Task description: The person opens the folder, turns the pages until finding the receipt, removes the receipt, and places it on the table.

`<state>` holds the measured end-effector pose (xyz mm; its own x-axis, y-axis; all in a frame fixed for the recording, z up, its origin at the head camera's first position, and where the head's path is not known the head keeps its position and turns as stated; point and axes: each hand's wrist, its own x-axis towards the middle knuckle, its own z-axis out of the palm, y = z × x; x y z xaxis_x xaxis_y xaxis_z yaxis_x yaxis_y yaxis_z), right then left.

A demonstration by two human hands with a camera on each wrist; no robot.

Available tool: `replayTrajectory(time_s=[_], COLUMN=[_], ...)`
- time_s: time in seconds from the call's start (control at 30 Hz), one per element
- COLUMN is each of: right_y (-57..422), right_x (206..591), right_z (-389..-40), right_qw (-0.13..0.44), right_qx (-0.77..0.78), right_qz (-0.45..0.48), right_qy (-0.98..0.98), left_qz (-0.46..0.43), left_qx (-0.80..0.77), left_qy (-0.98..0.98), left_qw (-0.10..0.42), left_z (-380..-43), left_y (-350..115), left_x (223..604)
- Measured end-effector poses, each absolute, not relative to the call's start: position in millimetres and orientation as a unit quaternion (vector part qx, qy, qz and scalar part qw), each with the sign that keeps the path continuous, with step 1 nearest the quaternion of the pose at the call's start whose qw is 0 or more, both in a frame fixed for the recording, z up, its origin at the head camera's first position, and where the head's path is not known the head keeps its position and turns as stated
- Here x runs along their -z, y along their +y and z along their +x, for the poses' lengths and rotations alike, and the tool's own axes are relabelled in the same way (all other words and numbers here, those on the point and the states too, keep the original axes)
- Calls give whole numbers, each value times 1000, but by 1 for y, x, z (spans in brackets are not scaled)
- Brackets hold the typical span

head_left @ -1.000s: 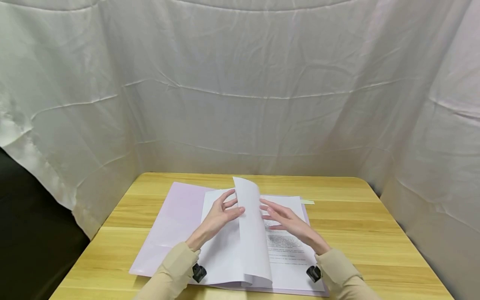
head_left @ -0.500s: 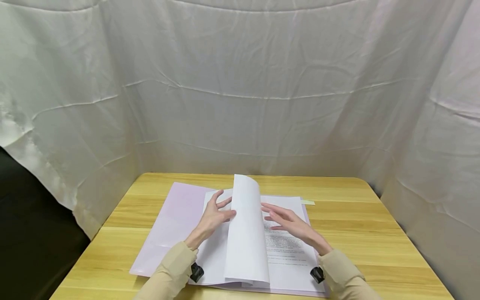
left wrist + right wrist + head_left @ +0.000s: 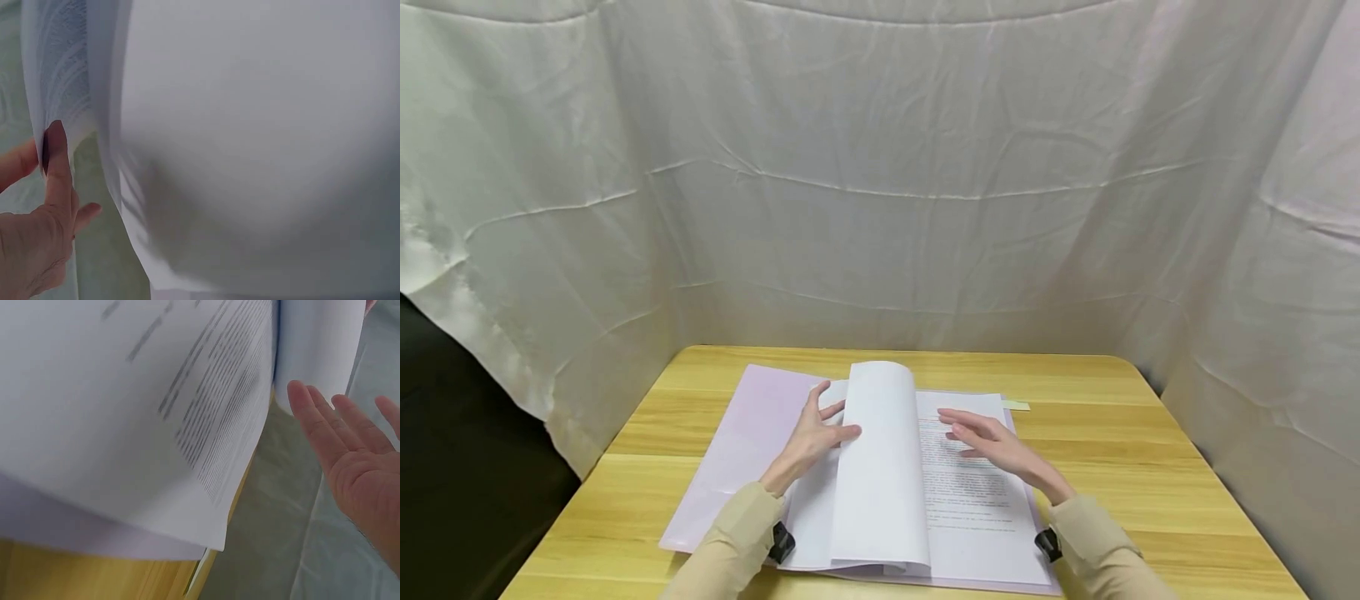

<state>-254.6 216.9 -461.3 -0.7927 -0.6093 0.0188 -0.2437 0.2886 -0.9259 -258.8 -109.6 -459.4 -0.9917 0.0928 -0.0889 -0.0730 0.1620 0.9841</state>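
Observation:
An open lilac folder lies on the table with white sheets inside. One sheet stands curled up, bending over toward the left. My left hand pinches the free edge of this sheet, thumb on the near face and fingers behind; in the left wrist view the left hand has the edge between thumb and fingers. My right hand hovers over the printed page on the right, fingers extended and holding nothing. The right wrist view shows this right hand beside the curled sheet.
A pale yellow-green strip sticks out past the folder's upper right edge. The wooden table extends on both sides, with grey cloth hanging behind it. A dark surface lies to the left.
My left hand has moved left and drawn the sheet over with it, uncovering more of the printed page. My right hand has shifted slightly right, away from the sheet.

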Motion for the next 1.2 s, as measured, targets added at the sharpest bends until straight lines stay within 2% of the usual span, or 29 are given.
replayTrajectory(time_s=[0.53, 0.83, 1.2], right_y=[238, 247, 254], right_x=[470, 475, 478], right_z=[-267, -273, -280], right_qw=[132, 126, 134], right_qx=[465, 446, 447], right_qz=[-222, -217, -222], right_qy=[847, 859, 856], left_qz=[69, 103, 95], left_qx=[-480, -428, -391], left_qy=[874, 897, 915], left_qw=[22, 23, 39], left_z=[-263, -263, -263], left_y=[-131, -138, -145], left_x=[468, 473, 472])
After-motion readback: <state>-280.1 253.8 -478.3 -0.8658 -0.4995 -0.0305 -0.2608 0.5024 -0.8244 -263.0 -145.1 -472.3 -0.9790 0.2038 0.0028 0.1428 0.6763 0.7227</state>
